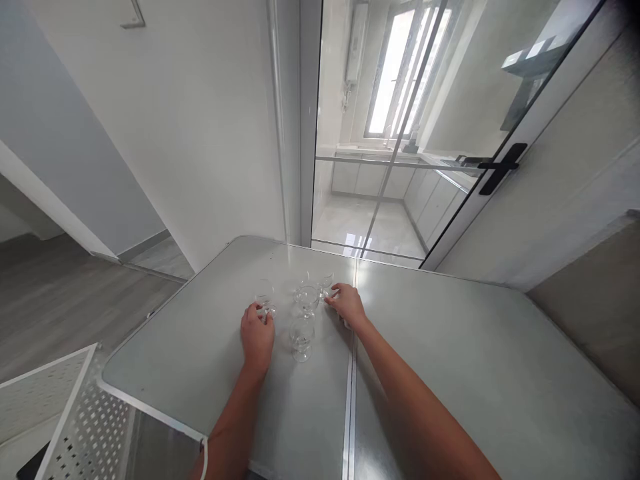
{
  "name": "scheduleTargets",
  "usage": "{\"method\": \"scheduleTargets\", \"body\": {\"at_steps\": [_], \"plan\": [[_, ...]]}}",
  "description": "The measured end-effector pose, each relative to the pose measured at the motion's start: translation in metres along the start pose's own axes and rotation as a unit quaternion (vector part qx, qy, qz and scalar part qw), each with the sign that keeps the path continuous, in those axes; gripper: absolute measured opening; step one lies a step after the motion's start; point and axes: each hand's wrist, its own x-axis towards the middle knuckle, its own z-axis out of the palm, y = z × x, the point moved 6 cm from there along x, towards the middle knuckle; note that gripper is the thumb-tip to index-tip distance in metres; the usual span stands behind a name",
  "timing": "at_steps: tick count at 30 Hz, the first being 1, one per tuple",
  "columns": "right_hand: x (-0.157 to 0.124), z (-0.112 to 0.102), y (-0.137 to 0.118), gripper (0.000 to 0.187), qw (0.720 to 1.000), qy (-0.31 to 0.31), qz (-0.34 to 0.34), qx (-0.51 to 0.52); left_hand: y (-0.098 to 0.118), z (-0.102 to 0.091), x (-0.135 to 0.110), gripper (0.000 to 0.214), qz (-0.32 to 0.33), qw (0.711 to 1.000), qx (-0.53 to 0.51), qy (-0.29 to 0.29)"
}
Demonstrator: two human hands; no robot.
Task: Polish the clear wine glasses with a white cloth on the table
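Several clear stemmed glasses stand close together on the pale grey table (200, 373). My left hand (257, 337) has its fingers closed around the lower part of the leftmost glass (264, 292). At the right of the group, the thumb and fingers of my right hand (347, 305) pinch another glass (325, 283). Between my hands is a middle glass (307, 299), with a further glass (302, 333) nearer to me. Overlapping transparent outlines behind the middle glass are hard to separate.
A metal seam (351, 400) crosses the folding table. Beyond its far edge is a glazed door (370, 213) with a black handle (503, 169). A white perforated chair (95, 420) is at the lower left, and a white wall (215, 133) rises behind.
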Motion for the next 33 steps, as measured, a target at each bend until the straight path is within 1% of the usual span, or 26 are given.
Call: {"method": "scheduleTargets", "body": {"at_steps": [3,5,7,9,10,11,12,13,14,15,16,18,19,20,21,22,24,25,27,29,30,33], "plan": [[-0.027,-0.021,0.012,0.022,1.0,0.022,0.008,0.0,0.004,-0.007,-0.005,0.038,0.002,1.0,0.028,0.013],[-0.046,-0.038,0.021,0.022,1.0,0.027,0.0,0.011,0.007,-0.013,-0.011,0.043,0.005,0.999,0.039,0.007],[-0.064,-0.055,0.033,0.023,0.998,0.019,0.0,0.06,0.011,-0.021,-0.023,0.045,0.005,1.0,0.029,-0.007],[-0.08,-0.068,0.046,0.028,0.987,-0.013,0.017,0.156,0.017,-0.03,-0.042,0.044,0.011,1.0,0.009,-0.026],[-0.089,-0.073,0.052,0.031,0.974,-0.035,0.034,0.22,0.023,-0.035,-0.055,0.041,0.019,0.999,-0.003,-0.033],[-0.096,-0.076,0.057,0.031,0.954,-0.057,0.052,0.288,0.03,-0.041,-0.07,0.037,0.025,0.999,-0.015,-0.03],[-0.104,-0.077,0.059,0.03,0.928,-0.076,0.068,0.359,0.04,-0.046,-0.086,0.032,0.039,0.998,-0.035,-0.033],[-0.111,-0.079,0.059,0.03,0.897,-0.092,0.077,0.426,0.053,-0.047,-0.103,0.024,0.061,0.994,-0.07,-0.055],[-0.117,-0.08,0.057,0.031,0.866,-0.102,0.079,0.483,0.068,-0.044,-0.119,0.017,0.081,0.985,-0.114,-0.098],[-0.122,-0.081,0.054,0.032,0.839,-0.106,0.072,0.528,0.086,-0.037,-0.134,0.015,0.099,0.97,-0.161,-0.156],[-0.125,-0.082,0.049,0.032,0.82,-0.106,0.06,0.559,0.103,-0.028,-0.146,0.021,0.093,0.951,-0.2,-0.215],[-0.13,-0.086,0.042,0.031,0.802,-0.097,0.034,0.588,0.134,-0.006,-0.158,0.043,0.053,0.918,-0.261,-0.294],[-0.132,-0.087,0.04,0.03,0.798,-0.094,0.024,0.595,0.148,0.006,-0.159,0.049,0.031,0.903,-0.285,-0.321],[-0.133,-0.089,0.038,0.031,0.795,-0.095,0.018,0.599,0.16,0.018,-0.157,0.046,0.017,0.89,-0.308,-0.337],[-0.133,-0.09,0.038,0.031,0.792,-0.097,0.013,0.603,0.172,0.03,-0.153,0.034,0.018,0.877,-0.323,-0.355],[-0.134,-0.092,0.039,0.031,0.789,-0.1,0.01,0.606,0.182,0.04,-0.148,0.024,0.035,0.869,-0.329,-0.368],[-0.133,-0.097,0.045,0.031,0.791,-0.1,0.005,0.604,0.194,0.053,-0.138,0.023,0.071,0.859,-0.34,-0.376],[-0.133,-0.1,0.05,0.031,0.797,-0.096,0.0,0.596,0.197,0.056,-0.132,0.023,0.08,0.857,-0.346,-0.372],[-0.132,-0.107,0.06,0.033,0.822,-0.096,-0.018,0.561,0.196,0.059,-0.125,0.023,0.073,0.854,-0.364,-0.365],[-0.132,-0.111,0.067,0.038,0.848,-0.116,-0.041,0.515,0.194,0.058,-0.121,0.024,0.056,0.848,-0.377,-0.368],[-0.132,-0.112,0.07,0.038,0.857,-0.128,-0.052,0.497,0.194,0.058,-0.121,0.026,0.054,0.844,-0.38,-0.375],[-0.136,-0.113,0.072,0.035,0.874,-0.173,-0.072,0.448,0.199,0.054,-0.12,0.028,0.055,0.839,-0.382,-0.384]]}}
